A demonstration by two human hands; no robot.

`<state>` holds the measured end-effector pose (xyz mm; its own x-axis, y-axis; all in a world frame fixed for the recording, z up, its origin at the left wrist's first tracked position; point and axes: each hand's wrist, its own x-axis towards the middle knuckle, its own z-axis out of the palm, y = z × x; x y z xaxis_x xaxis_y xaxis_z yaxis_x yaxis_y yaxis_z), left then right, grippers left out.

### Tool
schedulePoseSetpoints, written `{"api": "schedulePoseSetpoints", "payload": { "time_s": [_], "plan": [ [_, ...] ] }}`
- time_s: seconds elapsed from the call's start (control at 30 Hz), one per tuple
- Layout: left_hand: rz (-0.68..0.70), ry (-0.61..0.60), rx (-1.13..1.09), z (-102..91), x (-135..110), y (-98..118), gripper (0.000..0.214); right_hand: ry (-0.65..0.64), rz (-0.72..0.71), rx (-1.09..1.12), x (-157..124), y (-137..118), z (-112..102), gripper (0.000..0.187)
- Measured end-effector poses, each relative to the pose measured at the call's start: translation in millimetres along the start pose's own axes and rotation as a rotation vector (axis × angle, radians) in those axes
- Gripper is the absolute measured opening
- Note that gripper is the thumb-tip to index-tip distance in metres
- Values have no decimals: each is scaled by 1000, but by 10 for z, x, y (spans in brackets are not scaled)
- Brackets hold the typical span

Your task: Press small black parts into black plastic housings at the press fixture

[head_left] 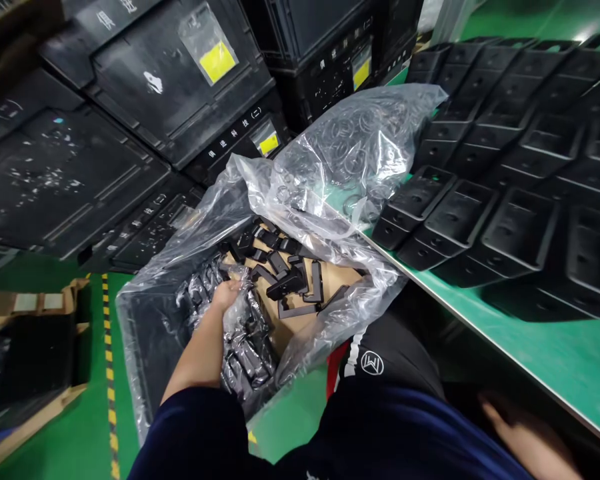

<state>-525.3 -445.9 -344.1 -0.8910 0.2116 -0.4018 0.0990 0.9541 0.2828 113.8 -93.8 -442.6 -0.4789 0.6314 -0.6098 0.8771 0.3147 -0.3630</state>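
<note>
My left hand [227, 294] reaches down into a crate lined with a clear plastic bag [300, 193]. It rests among black plastic parts [287, 270] that lie on brown cardboard, next to a smaller clear bag of black parts [247, 353]. The fingers are tucked under a fold of plastic, so their grip is hidden. My right hand [523, 437] is low at the bottom right, below the table edge and close to my lap. It is blurred, and nothing shows in it.
A green table [545, 353] on the right carries rows of black moulded trays [505, 220]. Black crates with yellow labels [180, 100] are stacked behind. A cardboard box [35, 347] stands on the green floor at left, beside a yellow-black stripe.
</note>
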Motion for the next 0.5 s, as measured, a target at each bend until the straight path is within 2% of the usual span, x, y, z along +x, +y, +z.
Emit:
{"api": "schedulePoseSetpoints", "payload": {
  "time_s": [0.17, 0.3, 0.5],
  "plan": [
    [101, 201, -50, -134, -172, 113, 24, -10, 9, -22, -19, -48, -22, 63],
    [114, 329, -158, -271, -161, 227, 33, -71, 46, -22, -11, -81, -49, 66],
    [170, 371, -289, -328, -143, 484, 28, -50, 46, -27, 0, -92, -53, 64]
  ]
}}
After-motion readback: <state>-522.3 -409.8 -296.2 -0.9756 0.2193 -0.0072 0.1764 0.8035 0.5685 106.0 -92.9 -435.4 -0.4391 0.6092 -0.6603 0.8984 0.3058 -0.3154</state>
